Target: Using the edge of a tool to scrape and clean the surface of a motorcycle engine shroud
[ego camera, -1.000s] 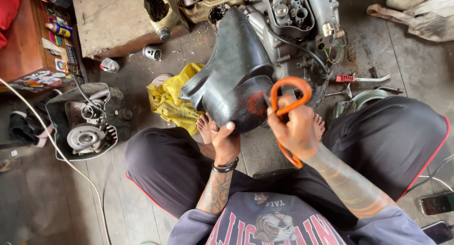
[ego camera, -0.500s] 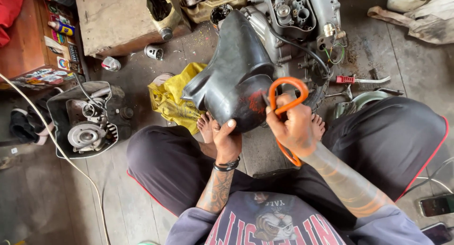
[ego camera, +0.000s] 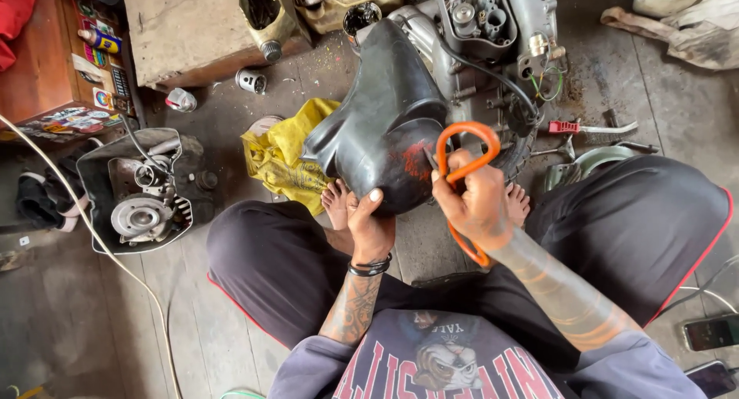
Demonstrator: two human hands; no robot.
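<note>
Fingers: left hand (ego camera: 368, 223) cups lower rim of black plastic cover (ego camera: 385, 122), thumb up; right hand (ego camera: 477, 202) closed through orange-handled scissors (ego camera: 462, 156), blades at cover's red-marked edge. Cover rests between knees, against engine (ego camera: 493, 18). Yellow rag (ego camera: 285, 156) lies left. Trimming looks underway; no offcut visible, most of edge apparently uncut.

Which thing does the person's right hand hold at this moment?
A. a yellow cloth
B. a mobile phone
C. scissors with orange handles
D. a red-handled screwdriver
C: the right hand grips the orange-handled scissors against the black moulded cover, which the left hand steadies from below; the yellow cloth lies untouched on the floor.
</note>
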